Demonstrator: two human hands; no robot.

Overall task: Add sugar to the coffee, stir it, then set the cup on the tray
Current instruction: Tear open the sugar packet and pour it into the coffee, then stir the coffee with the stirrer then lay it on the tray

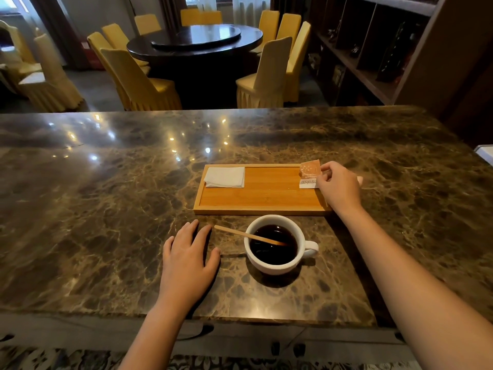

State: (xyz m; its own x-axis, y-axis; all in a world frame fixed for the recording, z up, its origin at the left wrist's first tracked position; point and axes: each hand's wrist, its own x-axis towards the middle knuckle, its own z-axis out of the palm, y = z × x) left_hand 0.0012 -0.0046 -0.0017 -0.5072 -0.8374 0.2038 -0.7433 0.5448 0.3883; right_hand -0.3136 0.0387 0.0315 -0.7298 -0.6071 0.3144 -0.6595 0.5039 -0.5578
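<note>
In the head view, the left hand is lying flat on the marble desk, palm down, fingers spread and holding nothing, just left of the white cup. The cup is standing on the desk near the tray, on its near side, and it is full of dark coffee. A wooden stirrer is leaning inside it, its free end pointing left over the rim. The right hand is reaching to the right end of the tray and is pinching a sugar packet between thumb and fingers. A folded white napkin is lying on the far left part of the tray.
</note>
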